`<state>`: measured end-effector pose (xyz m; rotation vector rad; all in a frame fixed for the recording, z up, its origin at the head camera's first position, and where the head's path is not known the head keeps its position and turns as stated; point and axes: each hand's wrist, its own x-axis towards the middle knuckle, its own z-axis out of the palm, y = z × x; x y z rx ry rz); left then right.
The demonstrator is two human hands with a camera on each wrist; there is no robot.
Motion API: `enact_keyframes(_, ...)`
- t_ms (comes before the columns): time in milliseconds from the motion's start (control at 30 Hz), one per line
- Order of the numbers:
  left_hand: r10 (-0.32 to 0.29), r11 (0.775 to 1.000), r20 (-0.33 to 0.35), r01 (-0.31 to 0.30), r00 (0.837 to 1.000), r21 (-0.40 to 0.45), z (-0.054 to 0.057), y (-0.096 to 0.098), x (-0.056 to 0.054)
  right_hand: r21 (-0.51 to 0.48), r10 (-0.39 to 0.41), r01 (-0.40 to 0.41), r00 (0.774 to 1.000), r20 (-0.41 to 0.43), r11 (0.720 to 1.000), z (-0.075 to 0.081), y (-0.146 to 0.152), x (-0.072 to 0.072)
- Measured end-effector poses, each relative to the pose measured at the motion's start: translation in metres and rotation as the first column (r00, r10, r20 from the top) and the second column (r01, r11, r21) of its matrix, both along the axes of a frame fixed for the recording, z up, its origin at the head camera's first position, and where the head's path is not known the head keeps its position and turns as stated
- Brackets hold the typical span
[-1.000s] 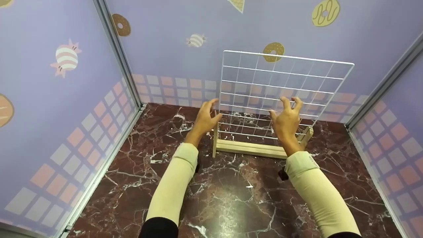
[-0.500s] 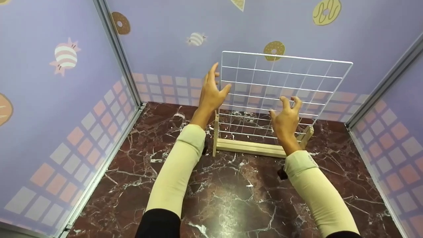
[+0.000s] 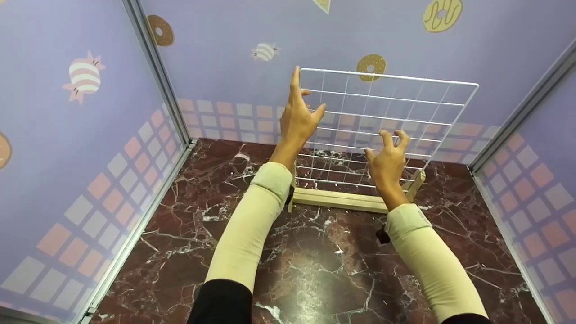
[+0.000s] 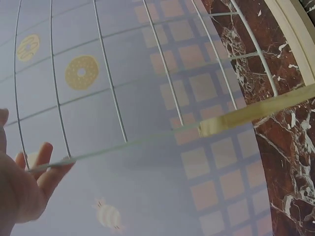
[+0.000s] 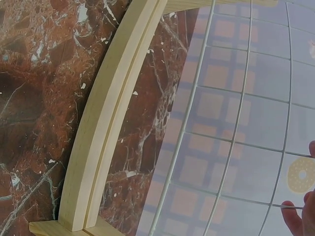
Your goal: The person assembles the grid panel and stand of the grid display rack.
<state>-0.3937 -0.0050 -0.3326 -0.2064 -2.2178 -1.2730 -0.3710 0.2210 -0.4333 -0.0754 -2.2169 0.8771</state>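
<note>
A white wire grid panel [image 3: 382, 103] stands leaning back in a wooden stand [image 3: 339, 200]. My left hand [image 3: 299, 119] is at the grid's upper left edge, index finger stretched toward the corner and thumb spread in front of the mesh. In the left wrist view the fingers [image 4: 47, 179] reach round the edge wire. Lower on the right side, my right hand [image 3: 388, 164] holds the mesh with bent fingers, thumb apart. A wire crosses one fingertip [image 5: 291, 219] in the right wrist view, where most of the hand is out of frame.
The stand rests on a dark red marbled surface [image 3: 315, 270] near the back wall [image 3: 216, 58]. Purple panels with printed sweets rise at the back, left [image 3: 54, 148] and right [image 3: 535, 202], joined by metal corner strips. A small white scrap [image 3: 338, 251] lies in front.
My left hand has moved up along the grid's left edge from near the stand to the top corner, its index finger straightening. The right hand and the grid have stayed in place.
</note>
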Motion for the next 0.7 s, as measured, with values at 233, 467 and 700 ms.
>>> enact_keyframes(233,0.090,0.996,-0.015,-0.090,0.996,0.017,0.0013,0.0107,-0.0018,0.006,0.005,-0.005,1.000,0.004,1.000,0.0004,-0.0002,0.0006)
enact_keyframes(467,0.059,0.998,-0.001,-0.059,0.998,0.033,0.0006,0.0096,-0.0029,0.010,0.007,-0.007,1.000,0.023,1.000,0.0014,0.0007,0.0020)
enact_keyframes(700,0.066,0.998,-0.002,-0.066,0.998,0.010,0.0021,0.0098,-0.0024,0.037,0.037,-0.037,0.999,0.017,0.999,0.0035,0.0052,0.0058)
